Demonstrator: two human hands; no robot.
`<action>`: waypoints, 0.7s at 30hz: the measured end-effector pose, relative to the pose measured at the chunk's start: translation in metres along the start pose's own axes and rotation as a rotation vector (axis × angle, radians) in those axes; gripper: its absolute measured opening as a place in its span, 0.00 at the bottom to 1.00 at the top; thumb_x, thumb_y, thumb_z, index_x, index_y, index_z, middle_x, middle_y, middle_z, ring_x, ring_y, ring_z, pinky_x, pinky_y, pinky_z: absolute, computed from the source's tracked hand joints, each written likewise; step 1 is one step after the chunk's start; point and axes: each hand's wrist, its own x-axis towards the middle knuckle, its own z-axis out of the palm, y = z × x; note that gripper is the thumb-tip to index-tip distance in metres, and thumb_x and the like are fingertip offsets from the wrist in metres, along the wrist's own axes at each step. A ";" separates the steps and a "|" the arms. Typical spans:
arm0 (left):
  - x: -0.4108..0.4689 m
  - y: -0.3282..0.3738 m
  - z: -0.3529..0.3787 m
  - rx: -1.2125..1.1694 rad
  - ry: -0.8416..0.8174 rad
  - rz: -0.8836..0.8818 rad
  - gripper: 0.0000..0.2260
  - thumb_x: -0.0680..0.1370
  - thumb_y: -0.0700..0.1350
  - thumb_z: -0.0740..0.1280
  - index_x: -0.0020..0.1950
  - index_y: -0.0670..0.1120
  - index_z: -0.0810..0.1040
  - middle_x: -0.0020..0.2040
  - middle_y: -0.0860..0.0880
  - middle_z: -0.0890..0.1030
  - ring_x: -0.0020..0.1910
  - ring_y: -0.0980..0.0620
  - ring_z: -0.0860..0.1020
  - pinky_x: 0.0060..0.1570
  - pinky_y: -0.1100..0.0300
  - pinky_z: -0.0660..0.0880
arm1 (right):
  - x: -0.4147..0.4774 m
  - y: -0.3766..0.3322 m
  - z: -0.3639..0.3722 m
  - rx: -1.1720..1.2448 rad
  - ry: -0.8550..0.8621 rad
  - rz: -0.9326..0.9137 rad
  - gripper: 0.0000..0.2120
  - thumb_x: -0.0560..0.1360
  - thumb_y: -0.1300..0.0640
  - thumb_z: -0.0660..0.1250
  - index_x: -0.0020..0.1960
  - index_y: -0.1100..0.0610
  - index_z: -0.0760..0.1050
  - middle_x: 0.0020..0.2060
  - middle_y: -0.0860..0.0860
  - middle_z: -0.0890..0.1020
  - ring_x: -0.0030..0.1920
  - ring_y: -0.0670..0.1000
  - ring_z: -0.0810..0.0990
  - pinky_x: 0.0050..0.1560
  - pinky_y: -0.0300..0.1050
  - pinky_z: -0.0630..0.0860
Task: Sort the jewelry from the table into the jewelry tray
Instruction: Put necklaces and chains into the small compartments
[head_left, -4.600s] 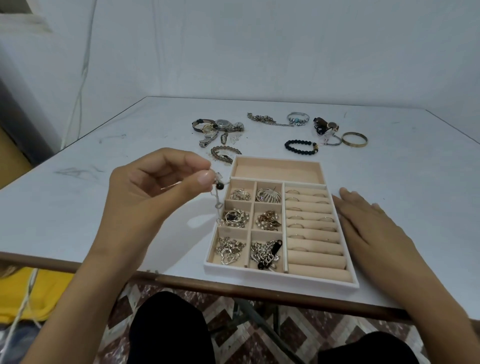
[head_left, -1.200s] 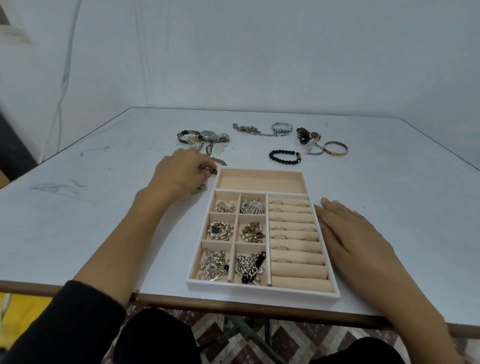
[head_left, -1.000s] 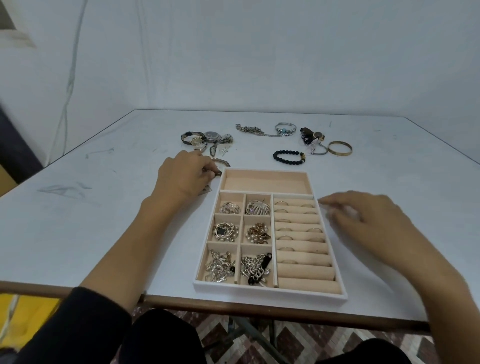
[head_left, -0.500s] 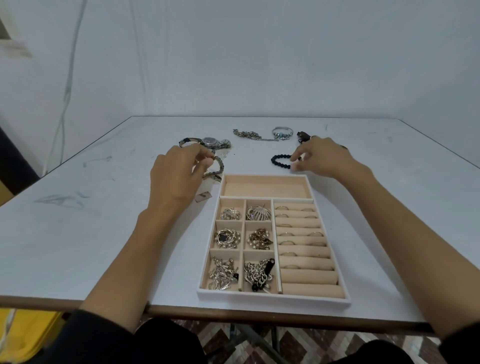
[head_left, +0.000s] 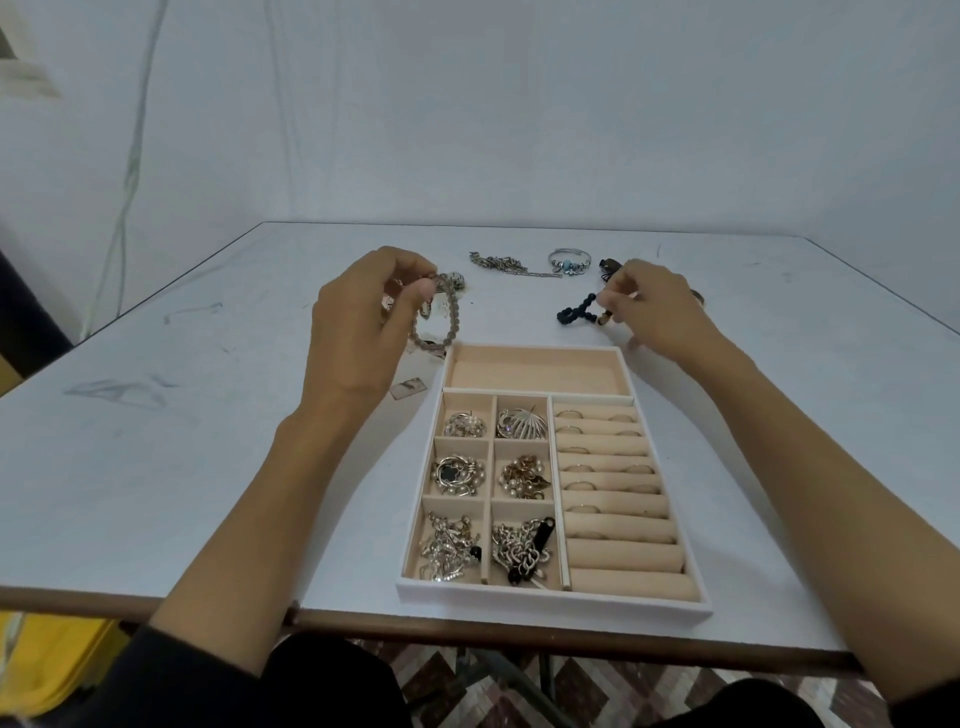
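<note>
A white jewelry tray (head_left: 550, 603) with beige lining sits at the table's near edge. Its small left compartments hold chains, brooches and earrings, its ring rolls (head_left: 613, 493) hold several rings, and the long far compartment (head_left: 535, 370) is bare. My left hand (head_left: 363, 322) pinches a silver link bracelet (head_left: 447, 322) lifted off the table, left of the tray's far corner. My right hand (head_left: 654, 312) pinches a black beaded bracelet (head_left: 576, 310) just beyond the tray's far right corner.
On the white table (head_left: 208, 467) beyond the tray lie a silver chain (head_left: 504, 264) and a silver bangle with blue stones (head_left: 569, 261). A dark piece (head_left: 608, 265) peeks out behind my right hand. A small tag (head_left: 409, 387) lies beside the tray.
My left hand has lifted the silver link bracelet from the table. My right hand left the table beside the tray, reached forward and picked up the black beaded bracelet.
</note>
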 end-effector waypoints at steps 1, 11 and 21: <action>0.000 0.001 0.000 -0.027 0.006 -0.008 0.03 0.79 0.44 0.66 0.51 0.50 0.78 0.45 0.58 0.80 0.45 0.58 0.78 0.43 0.60 0.76 | -0.002 -0.003 -0.003 0.081 0.012 0.014 0.03 0.78 0.59 0.63 0.48 0.58 0.73 0.49 0.55 0.79 0.48 0.56 0.79 0.42 0.52 0.80; -0.001 0.007 -0.002 -0.087 0.023 -0.029 0.04 0.78 0.43 0.66 0.51 0.50 0.79 0.45 0.60 0.80 0.44 0.61 0.77 0.41 0.70 0.72 | -0.024 -0.045 -0.030 0.509 0.098 -0.166 0.06 0.73 0.63 0.71 0.46 0.60 0.74 0.38 0.62 0.82 0.34 0.50 0.81 0.34 0.44 0.76; -0.001 0.008 -0.002 -0.063 0.021 -0.016 0.04 0.79 0.44 0.66 0.52 0.48 0.79 0.45 0.58 0.80 0.44 0.59 0.78 0.40 0.72 0.71 | -0.053 -0.082 -0.035 0.474 -0.362 -0.347 0.08 0.73 0.63 0.70 0.52 0.60 0.82 0.42 0.58 0.85 0.39 0.50 0.81 0.39 0.40 0.79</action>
